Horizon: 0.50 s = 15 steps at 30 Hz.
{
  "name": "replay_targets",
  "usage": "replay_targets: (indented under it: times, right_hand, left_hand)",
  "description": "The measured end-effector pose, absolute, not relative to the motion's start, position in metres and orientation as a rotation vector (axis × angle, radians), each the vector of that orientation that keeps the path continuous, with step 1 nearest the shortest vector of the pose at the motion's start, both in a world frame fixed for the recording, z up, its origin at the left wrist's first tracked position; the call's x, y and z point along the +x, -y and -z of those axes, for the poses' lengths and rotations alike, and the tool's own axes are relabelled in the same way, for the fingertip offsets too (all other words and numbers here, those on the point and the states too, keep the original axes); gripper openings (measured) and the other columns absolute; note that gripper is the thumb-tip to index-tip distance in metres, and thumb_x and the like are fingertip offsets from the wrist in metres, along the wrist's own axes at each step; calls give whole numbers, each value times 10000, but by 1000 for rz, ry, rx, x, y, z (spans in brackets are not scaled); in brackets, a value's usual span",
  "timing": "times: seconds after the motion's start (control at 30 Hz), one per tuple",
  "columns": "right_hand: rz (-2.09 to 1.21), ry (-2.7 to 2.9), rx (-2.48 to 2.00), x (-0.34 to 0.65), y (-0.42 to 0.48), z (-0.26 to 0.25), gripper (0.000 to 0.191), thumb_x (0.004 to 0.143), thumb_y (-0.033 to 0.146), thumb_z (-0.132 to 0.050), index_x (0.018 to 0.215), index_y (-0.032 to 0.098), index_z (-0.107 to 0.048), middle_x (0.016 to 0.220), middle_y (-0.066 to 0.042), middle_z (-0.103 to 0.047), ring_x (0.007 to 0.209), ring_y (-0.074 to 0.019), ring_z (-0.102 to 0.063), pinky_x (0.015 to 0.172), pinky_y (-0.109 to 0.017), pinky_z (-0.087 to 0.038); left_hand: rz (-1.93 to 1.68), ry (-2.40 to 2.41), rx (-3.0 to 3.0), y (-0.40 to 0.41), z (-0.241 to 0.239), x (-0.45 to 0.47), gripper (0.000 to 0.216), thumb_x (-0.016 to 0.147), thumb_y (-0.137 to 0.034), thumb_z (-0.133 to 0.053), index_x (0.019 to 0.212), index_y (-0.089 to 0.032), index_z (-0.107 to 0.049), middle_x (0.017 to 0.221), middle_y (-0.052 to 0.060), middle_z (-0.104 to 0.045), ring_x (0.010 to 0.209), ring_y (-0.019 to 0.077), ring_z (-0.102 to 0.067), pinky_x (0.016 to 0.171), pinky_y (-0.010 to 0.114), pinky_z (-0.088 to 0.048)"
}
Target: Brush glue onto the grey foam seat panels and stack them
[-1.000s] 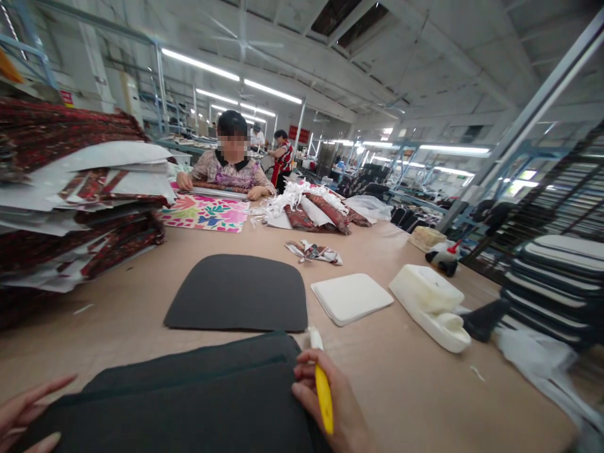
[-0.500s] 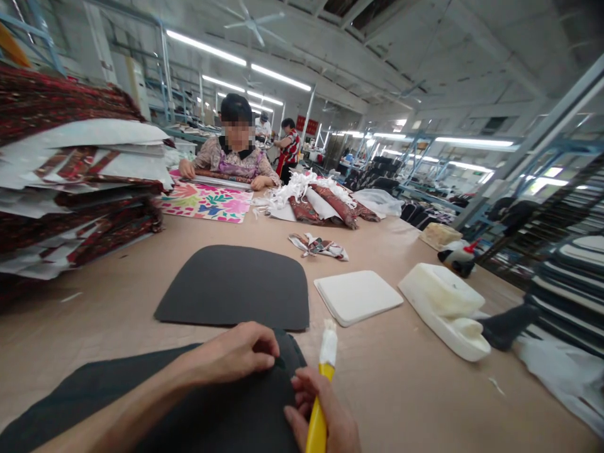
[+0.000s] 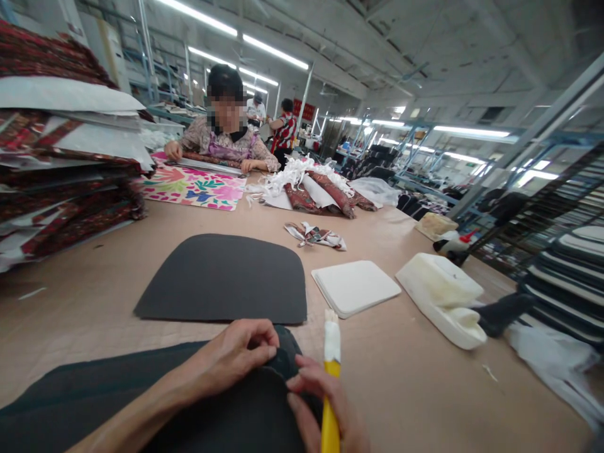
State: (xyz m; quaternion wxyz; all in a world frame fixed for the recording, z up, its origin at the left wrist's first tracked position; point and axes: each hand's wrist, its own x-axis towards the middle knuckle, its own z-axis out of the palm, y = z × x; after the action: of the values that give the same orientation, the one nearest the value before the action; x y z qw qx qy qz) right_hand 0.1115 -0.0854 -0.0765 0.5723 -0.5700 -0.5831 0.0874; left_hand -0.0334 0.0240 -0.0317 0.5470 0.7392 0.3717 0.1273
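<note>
The left hand (image 3: 236,355) pinches up one corner of the near black sheet (image 3: 141,402); the rest lies flat. The right hand (image 3: 321,406) grips a yellow brush (image 3: 331,358) beside it.

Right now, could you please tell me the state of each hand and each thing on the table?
Left hand: pinching the corner of the near sheet.
Right hand: closed round the brush.
Brush: held, bristles pointing up.
Near sheet: lying flat, corner pinched.
Far sheet: flat on the table, untouched.
White pads: stacked flat.
</note>
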Motion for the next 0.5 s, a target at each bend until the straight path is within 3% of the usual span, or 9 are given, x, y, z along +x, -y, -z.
replay_targets:
  times: [0.2, 0.33, 0.5]
  right_hand:
    - [-610, 1074, -1374, 111, 77, 80, 289, 684, 159, -634, 953, 242, -570, 672, 46, -656, 598, -94, -626, 604, -139, -488]
    - [-649, 1036, -1412, 111, 75, 82, 280, 674, 264, -665, 938, 222, -582, 650, 23, -647, 570, -112, -614, 562, -161, -489]
    - [-574, 1098, -1439, 111, 74, 80, 267, 705, 325, -645, 940, 214, -582, 641, 8, -647, 556, -122, -617, 553, -178, -502]
  left_hand:
    - [-326, -811, 1721, -24, 29, -35, 224, 791, -365, -467, 774, -151, -527, 628, -48, -444, 584, 102, -365, 527, 205, -272]
    - [-314, -804, 1707, -21, 25, -35, 243, 794, -369, -473, 890, -164, -562, 662, -44, -467, 611, 111, -400, 549, 207, -294]
    - [-277, -873, 1696, -19, 18, -34, 338, 642, -211, -597, 979, -188, -574, 723, -45, -527, 694, 132, -489, 603, 204, -345]
